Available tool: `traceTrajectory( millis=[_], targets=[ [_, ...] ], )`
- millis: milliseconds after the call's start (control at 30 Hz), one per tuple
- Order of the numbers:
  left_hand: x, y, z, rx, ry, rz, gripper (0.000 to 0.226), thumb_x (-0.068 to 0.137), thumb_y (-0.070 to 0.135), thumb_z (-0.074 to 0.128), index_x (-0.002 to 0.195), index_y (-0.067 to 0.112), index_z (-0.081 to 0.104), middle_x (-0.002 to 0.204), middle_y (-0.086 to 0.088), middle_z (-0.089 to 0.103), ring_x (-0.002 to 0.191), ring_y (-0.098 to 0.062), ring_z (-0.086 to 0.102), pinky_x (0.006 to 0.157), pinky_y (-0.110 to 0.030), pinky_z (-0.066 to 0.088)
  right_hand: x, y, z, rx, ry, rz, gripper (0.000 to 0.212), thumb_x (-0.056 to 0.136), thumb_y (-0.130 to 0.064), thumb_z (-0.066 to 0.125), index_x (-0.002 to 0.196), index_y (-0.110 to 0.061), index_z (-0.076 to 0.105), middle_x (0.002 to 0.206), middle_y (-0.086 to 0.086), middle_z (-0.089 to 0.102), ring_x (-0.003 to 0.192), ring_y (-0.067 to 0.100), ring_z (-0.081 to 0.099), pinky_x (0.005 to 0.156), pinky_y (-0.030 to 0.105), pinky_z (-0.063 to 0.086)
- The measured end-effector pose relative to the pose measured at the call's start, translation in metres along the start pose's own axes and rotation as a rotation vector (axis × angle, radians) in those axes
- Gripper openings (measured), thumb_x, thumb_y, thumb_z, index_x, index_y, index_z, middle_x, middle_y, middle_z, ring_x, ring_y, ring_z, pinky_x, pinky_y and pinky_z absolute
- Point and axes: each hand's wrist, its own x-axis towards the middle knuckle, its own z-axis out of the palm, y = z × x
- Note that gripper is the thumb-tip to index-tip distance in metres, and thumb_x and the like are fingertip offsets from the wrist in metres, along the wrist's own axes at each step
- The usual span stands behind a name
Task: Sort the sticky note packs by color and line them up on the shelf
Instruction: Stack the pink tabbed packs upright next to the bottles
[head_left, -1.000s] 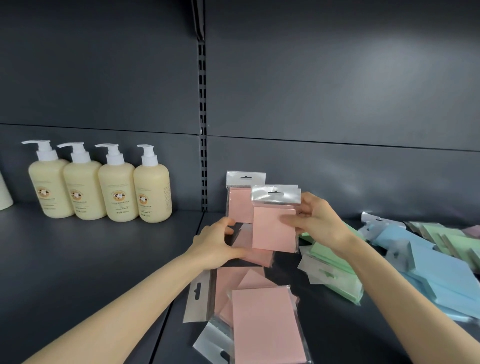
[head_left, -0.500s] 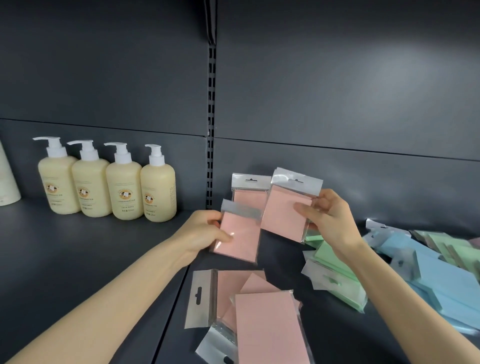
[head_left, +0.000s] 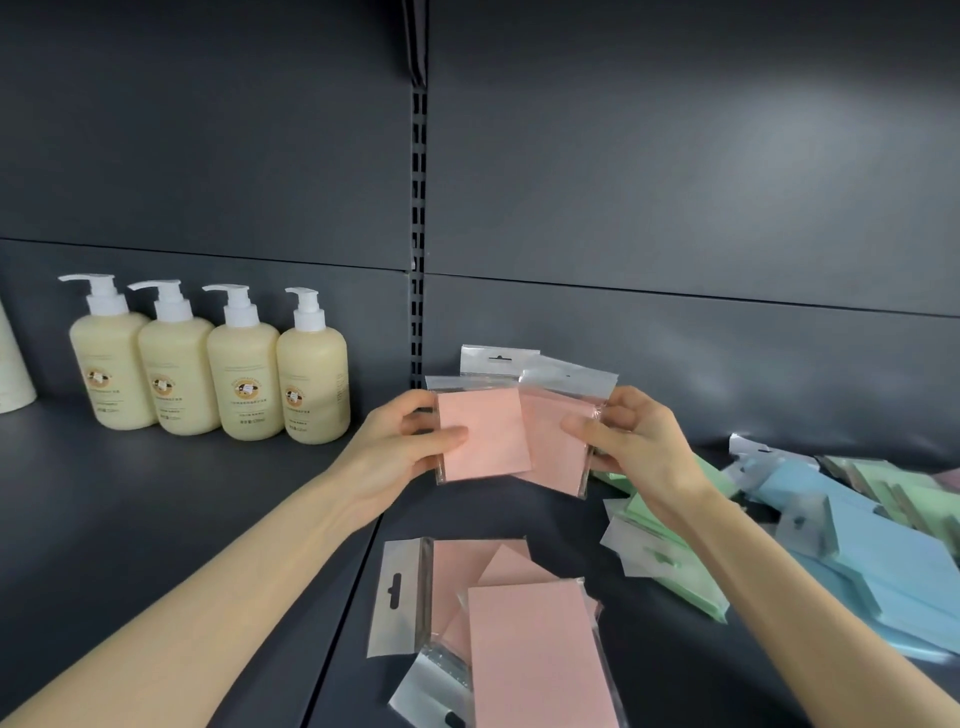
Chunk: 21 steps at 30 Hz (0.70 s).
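Note:
My left hand (head_left: 410, 441) pinches a pink sticky note pack (head_left: 483, 434) upright above the dark shelf (head_left: 156, 493). My right hand (head_left: 628, 441) grips a second pink pack (head_left: 558, 447), which overlaps just behind the first. A third pink pack (head_left: 496, 359) stands behind both against the back panel; only its clear hang tab shows. Several loose pink packs (head_left: 535, 654) lie flat near the front. Green packs (head_left: 670, 551) and blue packs (head_left: 872, 566) lie heaped on the right.
Several cream pump bottles (head_left: 244, 384) stand in a row at the back left. A white object (head_left: 13, 374) shows at the far left edge. A slotted upright (head_left: 418, 234) divides the back panel.
My left hand has raised its pink pack from a low tilt to upright, next to the right hand's pack. The two packs now overlap in front of the standing one.

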Motion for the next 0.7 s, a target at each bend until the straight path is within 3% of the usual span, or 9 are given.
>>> traceTrajectory(
  millis=[100, 267, 433, 533, 600, 700],
  targets=[
    [0.0, 0.002, 0.0, -0.07, -0.041, 0.01, 0.036, 0.079, -0.005, 0.065, 0.112, 0.01, 0.06, 0.105, -0.012, 0.071, 0.099, -0.023, 0.068, 0.083, -0.034, 0.053, 0.0, 0.0, -0.001, 0.006, 0.026, 0.011, 0.029, 0.084, -0.005, 0.067, 0.11, 0.0, 0.056, 0.09, 0.006, 0.07, 0.068, 0.01, 0.07, 0.055, 0.021, 0.054],
    [-0.006, -0.007, 0.011, 0.172, -0.053, 0.024, 0.034, 0.081, 0.0, 0.069, 0.11, 0.016, 0.062, 0.107, -0.009, 0.068, 0.096, -0.018, 0.068, 0.08, -0.03, 0.055, -0.003, 0.001, 0.006, -0.008, -0.081, 0.016, 0.031, 0.081, -0.008, 0.07, 0.108, 0.0, 0.058, 0.097, 0.013, 0.07, 0.082, 0.019, 0.069, 0.07, 0.031, 0.059],
    [-0.006, -0.01, 0.012, 0.254, -0.074, 0.05, 0.048, 0.081, 0.006, 0.07, 0.123, 0.026, 0.056, 0.103, 0.001, 0.072, 0.098, -0.013, 0.068, 0.089, -0.03, 0.053, -0.003, 0.004, 0.009, -0.013, -0.159, -0.003, 0.024, 0.082, -0.003, 0.068, 0.104, -0.002, 0.058, 0.1, 0.018, 0.067, 0.082, 0.021, 0.068, 0.073, 0.033, 0.06],
    [-0.006, -0.01, 0.013, 0.415, -0.021, 0.156, 0.04, 0.079, 0.007, 0.073, 0.107, 0.033, 0.062, 0.097, 0.01, 0.072, 0.096, -0.008, 0.066, 0.086, -0.022, 0.05, 0.0, 0.009, 0.008, -0.079, -0.165, -0.025, 0.023, 0.085, -0.006, 0.066, 0.107, -0.006, 0.06, 0.105, 0.015, 0.069, 0.089, 0.022, 0.068, 0.087, 0.037, 0.056],
    [-0.005, -0.014, 0.016, 0.514, 0.04, 0.24, 0.035, 0.078, 0.007, 0.073, 0.101, 0.032, 0.063, 0.096, 0.013, 0.071, 0.095, -0.006, 0.065, 0.083, -0.022, 0.051, 0.002, 0.013, 0.011, -0.146, -0.169, -0.066, 0.025, 0.088, -0.005, 0.063, 0.112, -0.011, 0.059, 0.105, 0.01, 0.071, 0.096, 0.028, 0.067, 0.093, 0.038, 0.052],
    [-0.001, -0.021, 0.019, 0.641, 0.043, 0.248, 0.028, 0.084, 0.014, 0.067, 0.11, 0.02, 0.062, 0.103, 0.009, 0.068, 0.097, -0.008, 0.062, 0.083, -0.023, 0.052, 0.007, 0.021, 0.015, -0.344, -0.149, -0.121, 0.026, 0.092, -0.01, 0.057, 0.118, -0.013, 0.055, 0.111, 0.004, 0.069, 0.098, 0.025, 0.065, 0.093, 0.034, 0.05]
  ],
)
